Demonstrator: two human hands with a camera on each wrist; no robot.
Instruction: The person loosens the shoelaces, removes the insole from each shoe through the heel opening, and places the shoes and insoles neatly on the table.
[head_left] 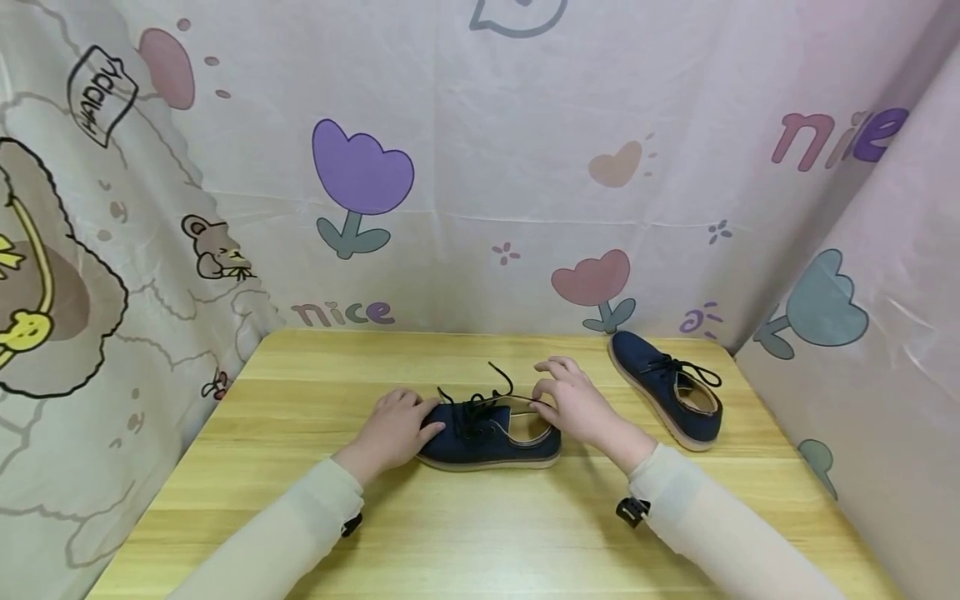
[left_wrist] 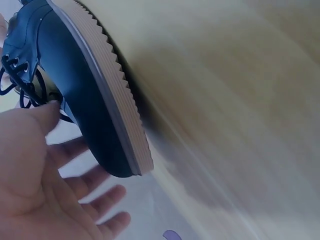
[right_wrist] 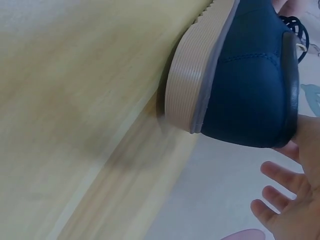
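Note:
A navy lace-up shoe (head_left: 480,447) with black laces and a tan sole sits on the table, its toe to the left and its opening facing up. My left hand (head_left: 393,429) grips the toe end, thumb on the near side in the head view. From the left wrist, the thumb of the left hand (left_wrist: 45,175) lies by the laces (left_wrist: 25,82), fingers past the toe. At the heel, my right hand (head_left: 577,400) holds the collar between thumb and index finger. In the right wrist view, the right hand's (right_wrist: 295,190) other fingers stand apart from the heel (right_wrist: 250,100).
A matching navy shoe (head_left: 652,383) with tied laces lies at the table's back right, toe toward the back. The light wood table (head_left: 315,375) meets a printed curtain (head_left: 465,150) at its back edge, with more curtain on both sides.

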